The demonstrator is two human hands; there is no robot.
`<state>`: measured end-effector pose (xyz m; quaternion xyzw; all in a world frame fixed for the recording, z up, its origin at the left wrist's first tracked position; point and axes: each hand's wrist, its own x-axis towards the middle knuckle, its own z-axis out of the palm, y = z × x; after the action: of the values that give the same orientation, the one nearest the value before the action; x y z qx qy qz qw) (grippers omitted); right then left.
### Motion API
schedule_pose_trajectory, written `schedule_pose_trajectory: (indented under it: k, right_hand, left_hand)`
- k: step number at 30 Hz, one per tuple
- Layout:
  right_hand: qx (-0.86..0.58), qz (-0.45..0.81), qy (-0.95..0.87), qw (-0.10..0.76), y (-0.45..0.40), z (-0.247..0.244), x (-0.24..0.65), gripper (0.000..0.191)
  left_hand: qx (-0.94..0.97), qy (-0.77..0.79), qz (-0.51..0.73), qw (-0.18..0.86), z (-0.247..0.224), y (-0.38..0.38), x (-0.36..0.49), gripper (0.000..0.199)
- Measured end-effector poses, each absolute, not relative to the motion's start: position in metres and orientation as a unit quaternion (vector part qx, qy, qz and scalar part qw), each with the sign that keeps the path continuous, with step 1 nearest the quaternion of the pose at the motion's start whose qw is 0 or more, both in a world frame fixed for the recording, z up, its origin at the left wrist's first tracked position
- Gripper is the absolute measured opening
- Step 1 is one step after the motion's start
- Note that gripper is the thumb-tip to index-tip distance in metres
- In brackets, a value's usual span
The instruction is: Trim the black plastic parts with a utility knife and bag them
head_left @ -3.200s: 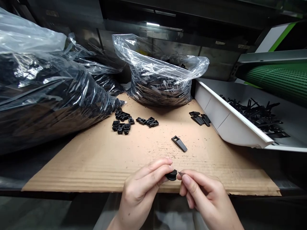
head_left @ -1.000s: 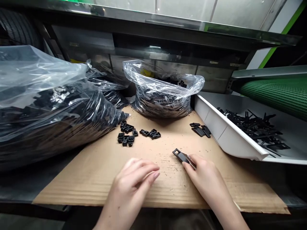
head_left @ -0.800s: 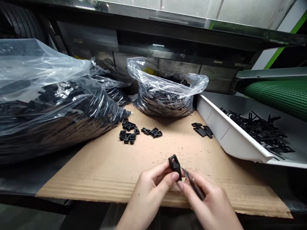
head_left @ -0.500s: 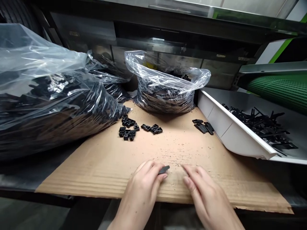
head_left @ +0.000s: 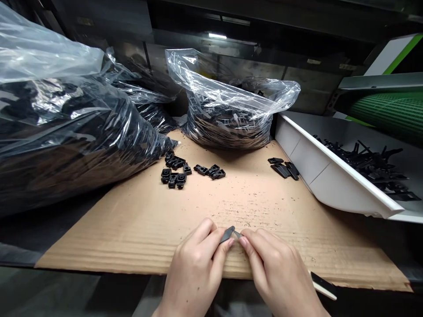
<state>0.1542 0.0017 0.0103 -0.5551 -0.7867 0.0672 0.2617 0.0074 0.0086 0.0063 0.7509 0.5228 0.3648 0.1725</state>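
Observation:
My left hand [head_left: 198,259] is closed, pinching a small flat black plastic part [head_left: 227,234] between thumb and forefinger, low over the front of the cardboard. Closed as well, my right hand [head_left: 276,262] grips a slim knife, whose thin grey blade [head_left: 237,234] pokes out past the fingertips and meets the edge of the part. Behind the palm, the knife's black and cream handle [head_left: 323,285] sticks out; its middle is hidden in the hand. Farther back on the cardboard lie small black blocky parts [head_left: 176,171] in loose clusters, and a few flat black pieces [head_left: 284,168].
Under everything lies a cardboard sheet [head_left: 132,220] strewn with fine black shavings. Clear plastic bags of black parts stand at the left [head_left: 66,145] and back [head_left: 228,119]. To the right is a white tray [head_left: 343,185] with black parts, beneath a green ribbed roller [head_left: 390,108].
My right hand has moved left, bringing the blade against the part in my left hand. The knife's handle now shows behind it. The view has shifted slightly.

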Motion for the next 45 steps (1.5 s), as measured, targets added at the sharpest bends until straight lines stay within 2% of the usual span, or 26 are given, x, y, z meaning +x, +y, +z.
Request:
schedule_pose_trajectory:
  k: [8, 15, 19, 22, 25, 28, 30, 36, 41, 43, 45]
  right_hand:
    - [-0.561, 0.095, -0.784, 0.25, 0.003, 0.015, 0.153, 0.025]
    - [-0.615, 0.045, -0.754, 0.224, 0.011, 0.015, 0.15, 0.028]
    - [-0.599, 0.101, -0.756, 0.244, 0.01, 0.015, 0.157, 0.03]
    - [-0.574, 0.204, -0.742, 0.279, 0.005, 0.022, 0.165, 0.026]
    - [-0.547, 0.318, -0.7, 0.332, 0.001, 0.033, 0.169, 0.019]
    - [-0.531, 0.406, -0.668, 0.327, 0.0, 0.041, 0.167, 0.018]
    - [-0.533, 0.434, -0.648, 0.329, -0.001, 0.042, 0.166, 0.021]
    - [-0.521, 0.473, -0.611, 0.363, -0.006, 0.041, 0.166, 0.022]
    - [-0.533, 0.431, -0.629, 0.367, -0.009, 0.037, 0.167, 0.018]
    - [-0.538, 0.358, -0.656, 0.391, -0.011, 0.033, 0.165, 0.016]
    - [-0.514, 0.216, -0.702, 0.443, -0.015, 0.028, 0.16, 0.01]
  left_hand:
    - [0.756, 0.515, 0.374, 0.155, 0.004, 0.007, 0.007, 0.025]
    - [0.77, 0.498, 0.367, 0.153, 0.002, 0.006, 0.004, 0.021]
    - [0.76, 0.514, 0.359, 0.172, 0.004, 0.005, 0.002, 0.019]
    - [0.72, 0.506, 0.399, 0.257, 0.01, 0.005, -0.001, 0.012]
    - [0.62, 0.495, 0.448, 0.413, 0.018, 0.008, -0.004, 0.022]
    - [0.544, 0.471, 0.469, 0.513, 0.023, 0.008, -0.003, 0.015]
    - [0.541, 0.451, 0.474, 0.529, 0.024, 0.007, -0.001, 0.012]
    - [0.578, 0.423, 0.487, 0.5, 0.022, 0.005, 0.003, 0.018]
    - [0.579, 0.423, 0.482, 0.504, 0.02, 0.004, 0.003, 0.014]
    - [0.543, 0.434, 0.484, 0.532, 0.02, 0.005, 0.003, 0.012]
    - [0.496, 0.431, 0.477, 0.583, 0.021, 0.008, 0.004, 0.023]
